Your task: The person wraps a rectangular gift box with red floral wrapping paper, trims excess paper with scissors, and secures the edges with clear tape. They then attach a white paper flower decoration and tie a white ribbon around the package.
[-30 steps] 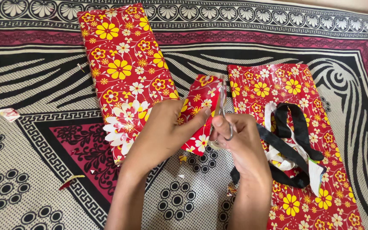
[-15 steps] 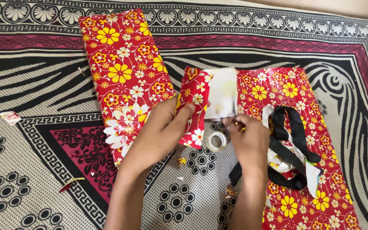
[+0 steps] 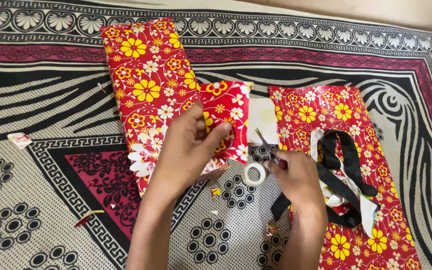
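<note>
Patterned cloth in black, cream and maroon (image 3: 41, 165) covers the whole surface under my view, printed with zebra-like stripes, circles and a key border, and a strip of plain beige wall or floor shows along the top right edge

My left hand (image 3: 188, 147) is out in front of me, its fingers (image 3: 215, 136) pinched shut on a cut piece of glossy red wrapping paper with yellow and white flowers (image 3: 226, 112), thumb on the printed face. I hold that piece raised and tilted, just right of the long rectangular box wrapped in the same red floral paper (image 3: 148, 80), which lies on the cloth running away from me. A white, unprinted patch of paper (image 3: 263, 114) shows just beside the held piece on its right

My right hand (image 3: 296, 175) is curled closed around the handles of a small pair of metal scissors (image 3: 265, 142); the blades point up and left toward the held paper. Whether the blades touch it I cannot tell. A small roll of clear tape (image 3: 254, 174) lies on the cloth between my two hands, just left of the right one

To the right a flat sheet of the same red floral paper (image 3: 341, 105) is spread out, with a tangle of black and white straps (image 3: 346, 170) lying on it. Small paper scraps (image 3: 20, 140) are scattered on the cloth at the left
</note>
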